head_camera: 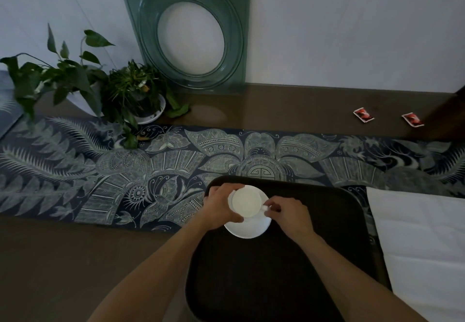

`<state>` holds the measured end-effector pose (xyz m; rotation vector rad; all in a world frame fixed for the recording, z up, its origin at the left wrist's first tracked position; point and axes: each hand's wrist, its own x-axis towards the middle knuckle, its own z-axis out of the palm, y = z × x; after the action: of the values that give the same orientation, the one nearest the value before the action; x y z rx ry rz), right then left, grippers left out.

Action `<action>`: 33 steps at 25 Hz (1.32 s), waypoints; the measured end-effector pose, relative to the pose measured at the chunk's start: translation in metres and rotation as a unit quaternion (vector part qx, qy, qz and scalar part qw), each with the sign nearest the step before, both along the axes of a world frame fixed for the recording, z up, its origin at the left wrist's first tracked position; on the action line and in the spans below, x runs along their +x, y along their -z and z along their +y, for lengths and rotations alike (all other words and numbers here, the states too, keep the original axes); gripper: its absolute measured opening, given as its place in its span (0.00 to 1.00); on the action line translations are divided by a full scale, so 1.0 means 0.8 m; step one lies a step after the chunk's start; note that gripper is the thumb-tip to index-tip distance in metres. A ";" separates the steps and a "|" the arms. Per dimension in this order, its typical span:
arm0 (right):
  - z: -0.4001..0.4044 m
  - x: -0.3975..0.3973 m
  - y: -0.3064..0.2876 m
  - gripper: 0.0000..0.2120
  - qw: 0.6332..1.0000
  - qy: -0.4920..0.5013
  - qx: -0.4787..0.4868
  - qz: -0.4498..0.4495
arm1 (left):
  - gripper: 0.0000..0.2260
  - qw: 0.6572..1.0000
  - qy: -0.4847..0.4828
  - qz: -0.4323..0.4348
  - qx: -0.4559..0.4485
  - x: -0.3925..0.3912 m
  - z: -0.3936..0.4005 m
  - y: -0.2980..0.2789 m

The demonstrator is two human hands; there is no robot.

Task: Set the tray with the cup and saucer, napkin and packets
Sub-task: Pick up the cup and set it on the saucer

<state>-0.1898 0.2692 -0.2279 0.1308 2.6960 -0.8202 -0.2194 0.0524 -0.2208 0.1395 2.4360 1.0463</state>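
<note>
A brown glossy surface (289,110) runs along a pale wall. Across its middle lies a dark blue patterned runner (105,170). At 6 o'clock a dark tray (289,271) rests partly on the runner. A white napkin (422,241) lies just beside the tray, at 4 o'clock. At 2 o'clock, well apart from the tray, 2 red packets (363,114) lie on the bare brown top. At 10 o'clock stand 2 potted plants (133,90), and at 12 o'clock a green glass panel (191,29) leans against the wall.
</note>
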 end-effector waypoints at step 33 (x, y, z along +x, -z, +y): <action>0.025 0.045 -0.023 0.15 0.991 -0.074 0.108 0.018 | 0.32 0.957 0.178 0.105 -0.205 -0.020 0.051 -0.057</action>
<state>-0.1534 0.2893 -0.2097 -0.0352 2.7825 -0.4920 -0.2351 0.0928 -0.1750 0.5497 2.6249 0.3752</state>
